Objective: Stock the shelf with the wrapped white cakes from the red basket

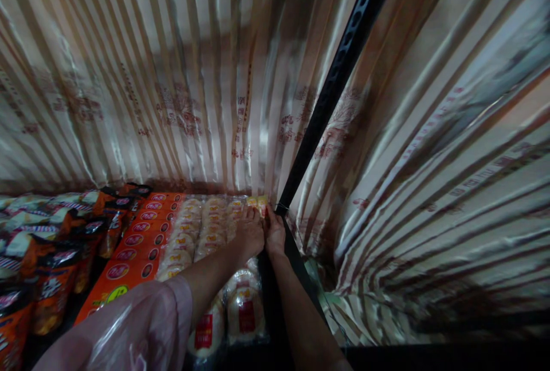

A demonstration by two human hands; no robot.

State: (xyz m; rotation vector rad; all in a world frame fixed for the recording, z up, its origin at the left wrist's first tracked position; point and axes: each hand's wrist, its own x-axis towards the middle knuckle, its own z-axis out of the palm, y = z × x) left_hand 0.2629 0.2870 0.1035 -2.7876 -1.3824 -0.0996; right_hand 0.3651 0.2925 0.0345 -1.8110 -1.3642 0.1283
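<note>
Both my arms reach to the far right corner of a dark shelf [271, 308]. There a small yellow packet [261, 203] sits at the back end of a row of round, pale packaged cakes [244, 308]. My left hand [250, 233] is closed against the packet from the left, above the cakes. From the right, beside the black upright, my right hand [275, 236] is closed on the same packet. My fingers hide part of it, and its print is too small to read. Clear-wrapped cakes [210, 227] lie in neighbouring rows beside my left forearm.
Orange boxes [133, 240] form a row left of the cakes. Further left stand orange-and-black snack bags [55, 279] and white packs [32, 219]. A perforated black post [330, 90] slants up at the corner. Pleated, printed plastic sheeting [206, 73] hangs behind and to the right.
</note>
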